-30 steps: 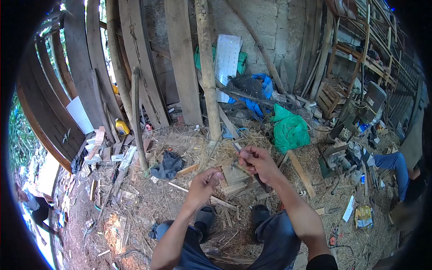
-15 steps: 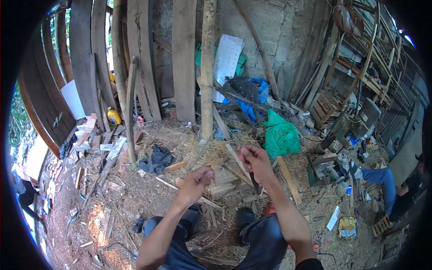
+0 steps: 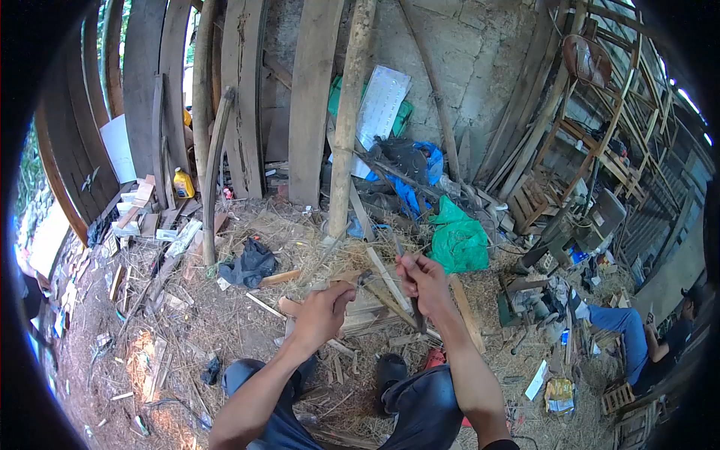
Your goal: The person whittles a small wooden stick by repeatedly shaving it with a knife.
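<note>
My right hand is closed around a slim, dark, stick-like tool. One end sticks up past the fingers and the other hangs below the palm; its exact kind cannot be made out. To its left, my left hand is closed in a pinch, with a small greyish curved piece at its fingertips. That piece is too small to name. A short gap separates the two hands, which are raised above my knees. Beneath them lie wooden boards among shavings.
A wooden post stands ahead. A green plastic bag and a black bag lie on the littered ground. Planks lean along the wall. At the right, a person sits near a cluttered machine stand.
My view has shifted slightly. My left hand has turned and moved nearer my right hand, and a small greyish piece now shows at its fingertips. My right hand keeps its grip on the tool.
</note>
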Available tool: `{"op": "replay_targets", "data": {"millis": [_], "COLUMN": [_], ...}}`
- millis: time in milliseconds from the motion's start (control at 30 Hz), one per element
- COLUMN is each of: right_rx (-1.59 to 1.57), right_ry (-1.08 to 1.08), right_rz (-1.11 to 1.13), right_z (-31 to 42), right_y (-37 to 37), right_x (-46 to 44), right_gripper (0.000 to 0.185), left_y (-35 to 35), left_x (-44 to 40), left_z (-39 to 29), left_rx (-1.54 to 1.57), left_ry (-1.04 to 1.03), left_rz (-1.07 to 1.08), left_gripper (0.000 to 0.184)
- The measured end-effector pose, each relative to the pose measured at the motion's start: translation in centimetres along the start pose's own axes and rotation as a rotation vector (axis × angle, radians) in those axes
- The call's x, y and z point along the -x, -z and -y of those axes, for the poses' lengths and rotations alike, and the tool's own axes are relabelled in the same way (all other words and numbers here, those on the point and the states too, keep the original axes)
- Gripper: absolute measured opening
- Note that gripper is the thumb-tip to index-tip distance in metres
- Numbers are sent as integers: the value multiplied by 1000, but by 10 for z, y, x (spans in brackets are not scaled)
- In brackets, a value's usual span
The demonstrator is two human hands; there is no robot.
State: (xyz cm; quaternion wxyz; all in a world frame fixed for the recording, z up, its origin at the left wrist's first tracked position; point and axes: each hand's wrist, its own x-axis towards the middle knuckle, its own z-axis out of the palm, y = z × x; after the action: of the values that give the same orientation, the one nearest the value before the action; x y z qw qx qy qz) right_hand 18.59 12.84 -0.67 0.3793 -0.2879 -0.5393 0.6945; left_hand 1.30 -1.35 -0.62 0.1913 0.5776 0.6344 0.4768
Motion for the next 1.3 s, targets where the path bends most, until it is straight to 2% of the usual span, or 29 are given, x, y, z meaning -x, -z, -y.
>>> {"op": "replay_targets", "data": {"millis": [67,133,333,433,500,567,700,833,900,967,1033,1100,1133,1233,1300], "right_rx": [54,71,-15,41,92,9,-23,27,-71,27,-5,37,113,-2,32], "right_ry": [-83,-84,-45,-78,-110,-72,-38,-140,-142,-104,-61,-133,-130,-102,-104], "right_rz": [53,59,25,47,101,-43,-70,-51,-39,-35,-38,40,-17,-41,-2], "right_z": [3,3,2,-4,-4,0,1,-1,2,0,-2,-2,-1,-2,-5], "right_y": [-12,-16,0,-24,-35,-20,-17,-28,-15,-12,-26,-35,-23,-13,-25], "right_x": [9,7,-2,9,9,-3,-1,2,-4,-6,2,8,1,-7,5], "right_gripper": [21,20,20,21,21,20,17,20,22,23,22,21,21,23,24], "left_y": [-3,-5,-9,-6,-4,-2,-4,1,-1,-2,-6,-1,2,-3,-3], "left_x": [-1,0,3,1,-1,4,3,3,4,4,3,3,5,5,6], "left_z": [3,6,4,-1,0,2,4,6,4,5,4,0,0,0,0], "left_rx": [-15,-38,-199,-256,-237,-225,-239,-260,-281,-290,-284,-279,-275,-290,-299], "left_ry": [4,-69,-107,-35,-67,-83,-140,-131,-162,-189,-145,-145,-135,-176,-148], "left_rz": [-3,-54,-80,-60,-85,-92,-124,-82,-81,-103,-120,-111,-99,-125,-118], "left_gripper": [12,12,12,12,12,12,11,9,9,10,11,11,11,11,11]}}
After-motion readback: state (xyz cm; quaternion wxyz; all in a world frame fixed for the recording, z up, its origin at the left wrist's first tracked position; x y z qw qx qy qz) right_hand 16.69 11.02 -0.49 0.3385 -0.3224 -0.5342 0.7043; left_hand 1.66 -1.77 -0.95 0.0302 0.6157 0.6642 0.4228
